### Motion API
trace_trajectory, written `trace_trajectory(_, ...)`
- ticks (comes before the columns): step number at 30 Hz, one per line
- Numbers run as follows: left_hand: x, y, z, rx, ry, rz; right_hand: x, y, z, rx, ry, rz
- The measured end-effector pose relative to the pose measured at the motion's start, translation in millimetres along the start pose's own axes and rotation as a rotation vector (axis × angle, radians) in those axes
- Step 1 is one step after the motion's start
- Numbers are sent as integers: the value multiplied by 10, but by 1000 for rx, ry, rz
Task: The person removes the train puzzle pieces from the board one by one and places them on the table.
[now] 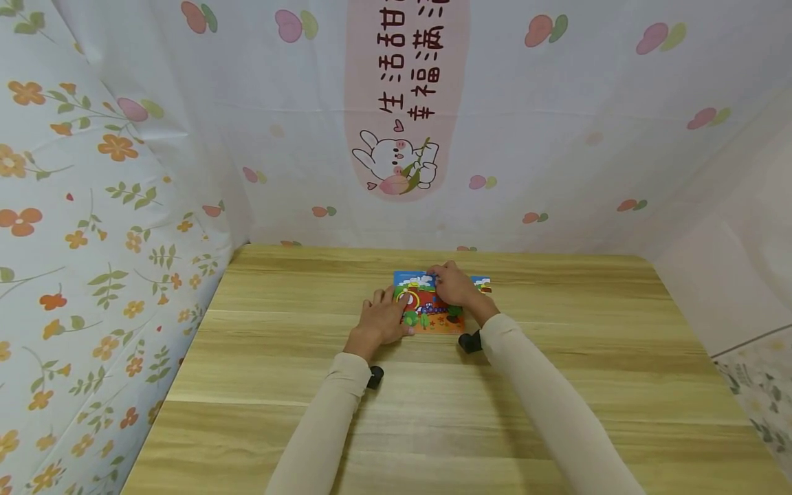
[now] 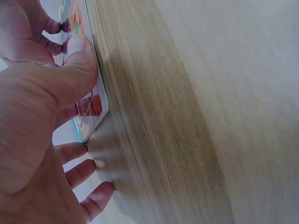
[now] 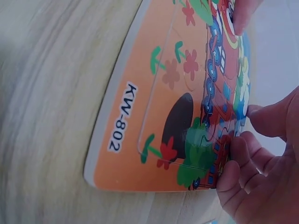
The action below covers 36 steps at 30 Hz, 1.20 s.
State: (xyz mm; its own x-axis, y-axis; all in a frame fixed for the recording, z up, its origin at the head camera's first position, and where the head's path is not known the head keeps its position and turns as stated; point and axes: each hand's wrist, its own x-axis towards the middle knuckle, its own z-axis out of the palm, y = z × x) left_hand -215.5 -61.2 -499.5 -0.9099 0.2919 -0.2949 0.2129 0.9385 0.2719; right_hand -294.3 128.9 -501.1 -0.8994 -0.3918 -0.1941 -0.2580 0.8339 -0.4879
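Observation:
A colourful jigsaw puzzle board (image 1: 436, 324) lies flat on the table, with a red train, green bushes and an orange border marked KW-802 in the right wrist view. My left hand (image 1: 380, 317) rests at its left side. In the left wrist view the thumb (image 2: 79, 51) presses on the board while several fingers spread past its edge onto the table. My right hand (image 1: 456, 285) bends over the upper right part; its thumb (image 3: 268, 116) and fingertips touch the picture. Whether a piece lies between them is hidden. A small printed piece (image 1: 481, 282) shows just beyond that hand.
The wooden table (image 1: 421, 419) spreads around the board. Behind it hangs a white curtain (image 1: 297, 151) with fruit prints, a rabbit drawing and lettering. A flowered cloth (image 1: 93, 275) borders the left side.

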Motion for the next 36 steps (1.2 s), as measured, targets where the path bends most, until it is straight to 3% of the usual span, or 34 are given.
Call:
trace_trajectory(8,19,-4,11,5,-3,-3,51,59,41,49,4,-17)
trace_trajectory(14,19,-8,1,5,-7,-7,45,57,41,128,52,-39)
trace_trajectory(22,-7,5,-10,10,-11,2,20,57,52,180,127,60)
trace_trajectory(30,-7,6,-18,6,-17,1,44,92,53,208,109,55)
trace_trajectory(36,-16,14,-27,17,-19,3,56,102,52,283,116,111)
